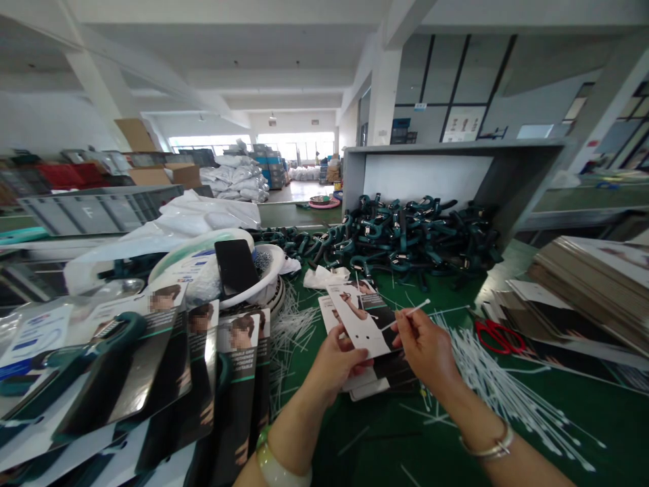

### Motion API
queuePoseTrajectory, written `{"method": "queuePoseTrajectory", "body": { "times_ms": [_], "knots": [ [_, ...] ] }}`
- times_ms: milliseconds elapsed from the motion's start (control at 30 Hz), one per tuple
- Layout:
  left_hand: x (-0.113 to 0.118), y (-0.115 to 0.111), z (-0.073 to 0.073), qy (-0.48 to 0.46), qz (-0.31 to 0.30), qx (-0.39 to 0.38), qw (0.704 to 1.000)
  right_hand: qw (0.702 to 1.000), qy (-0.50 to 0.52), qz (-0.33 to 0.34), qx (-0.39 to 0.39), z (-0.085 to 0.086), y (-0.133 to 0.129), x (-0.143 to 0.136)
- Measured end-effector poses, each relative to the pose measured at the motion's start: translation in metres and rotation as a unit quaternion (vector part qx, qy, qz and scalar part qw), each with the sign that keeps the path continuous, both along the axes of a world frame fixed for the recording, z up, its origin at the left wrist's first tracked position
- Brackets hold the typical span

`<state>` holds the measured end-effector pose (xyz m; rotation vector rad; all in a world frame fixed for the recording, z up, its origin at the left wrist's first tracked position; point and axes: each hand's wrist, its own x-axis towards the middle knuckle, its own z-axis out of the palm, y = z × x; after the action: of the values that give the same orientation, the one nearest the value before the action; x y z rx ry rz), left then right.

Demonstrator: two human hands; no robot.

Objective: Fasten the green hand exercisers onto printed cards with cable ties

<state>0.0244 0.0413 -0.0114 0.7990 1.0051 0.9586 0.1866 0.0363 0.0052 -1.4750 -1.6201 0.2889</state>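
Note:
My left hand (341, 365) has its thumb and fingers closed on the lower left edge of a printed card (361, 325), which is tilted over other cards lying on the green table. Small dark holes show in the card's white part. At the card's right side, my right hand (423, 345) pinches a thin white cable tie (418, 308), whose head sticks out above the fingers. Many loose white cable ties (512, 399) lie fanned out to the right of my right hand. More ties (294, 325) are scattered left of the cards.
Dark green hand grips (405, 237) spill from a tipped grey bin (527, 196). Carded grips (147, 365) pile up at left. A black phone (236, 267) rests on a white basket (276, 264). Red scissors (499, 337) lie near stacked cards (583, 291) at right.

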Motion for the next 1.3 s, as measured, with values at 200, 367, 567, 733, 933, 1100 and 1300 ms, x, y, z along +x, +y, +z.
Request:
{"method": "queuePoseTrajectory", "body": {
  "times_ms": [200,367,567,733,933,1100,1300],
  "knots": [
    [0.004,-0.005,0.001,0.015,0.001,0.011,1.0,1.0,0.01,0.002,-0.012,-0.004,0.002,0.0],
    [0.006,-0.009,0.004,0.013,0.005,0.009,1.0,0.999,0.044,-0.001,-0.014,-0.002,0.0,0.0],
    [0.009,-0.012,0.007,-0.005,0.015,-0.002,1.0,0.998,0.05,0.005,-0.036,-0.003,-0.003,0.001],
    [0.01,-0.015,0.009,-0.079,-0.05,-0.016,0.996,0.985,0.136,0.015,-0.102,-0.016,-0.002,0.0],
    [0.013,-0.014,0.003,-0.03,-0.077,-0.005,0.997,0.982,0.113,0.024,-0.151,-0.013,-0.005,0.001],
    [0.008,-0.01,0.007,0.057,-0.057,0.053,0.995,0.993,0.03,0.011,-0.113,-0.014,-0.019,0.01],
    [-0.005,-0.007,0.018,0.036,-0.085,0.029,0.995,0.951,-0.266,0.097,0.126,-0.025,-0.045,0.016]
  ]
}}
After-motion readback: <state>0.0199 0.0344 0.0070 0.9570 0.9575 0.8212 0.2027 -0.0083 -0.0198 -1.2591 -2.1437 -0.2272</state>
